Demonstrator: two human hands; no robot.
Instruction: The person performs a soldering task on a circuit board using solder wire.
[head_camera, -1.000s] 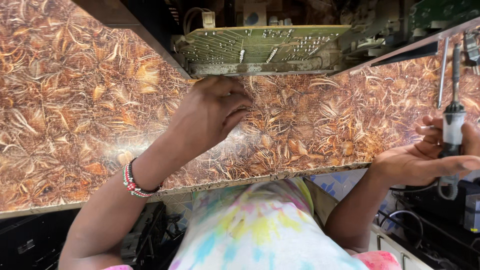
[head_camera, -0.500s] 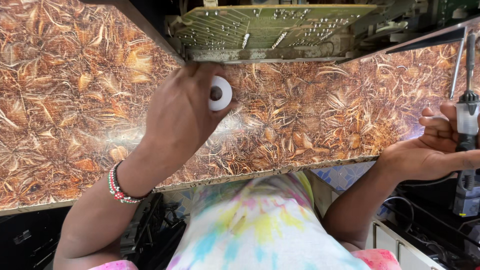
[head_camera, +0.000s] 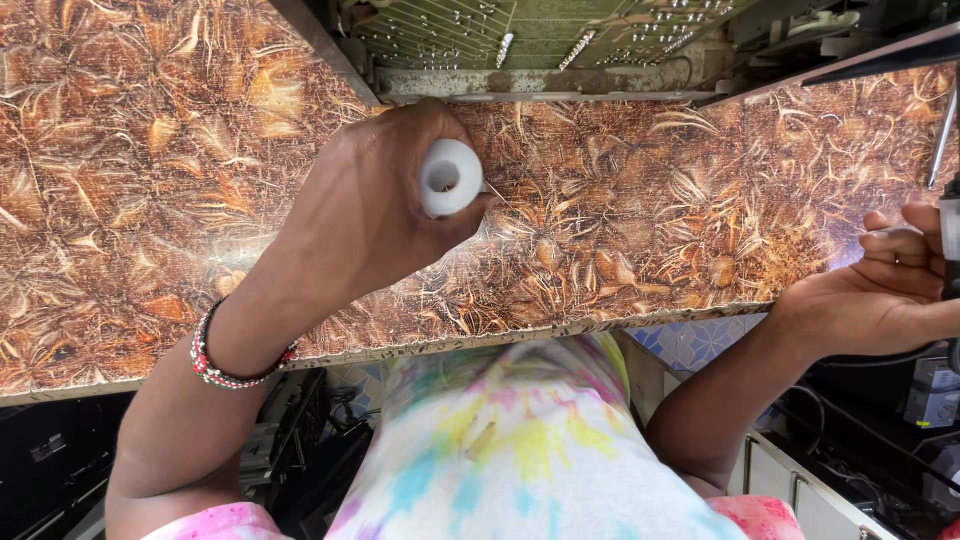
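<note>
No pkgs, labels, signs or screens in view.

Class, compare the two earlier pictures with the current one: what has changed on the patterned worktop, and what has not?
The left hand, at first closed with nothing showing, turned to show a small white spool with a fine strand, and drew back from the green circuit board. The right hand stayed at the brown patterned worktop's edge, gripping a slim tool.

a worktop (head_camera: 150, 200) with a glossy brown leaf pattern fills the view. blue patterned floor tiles (head_camera: 690, 345) show below its edge. dark clutter and cables (head_camera: 880, 420) lie underneath.
</note>
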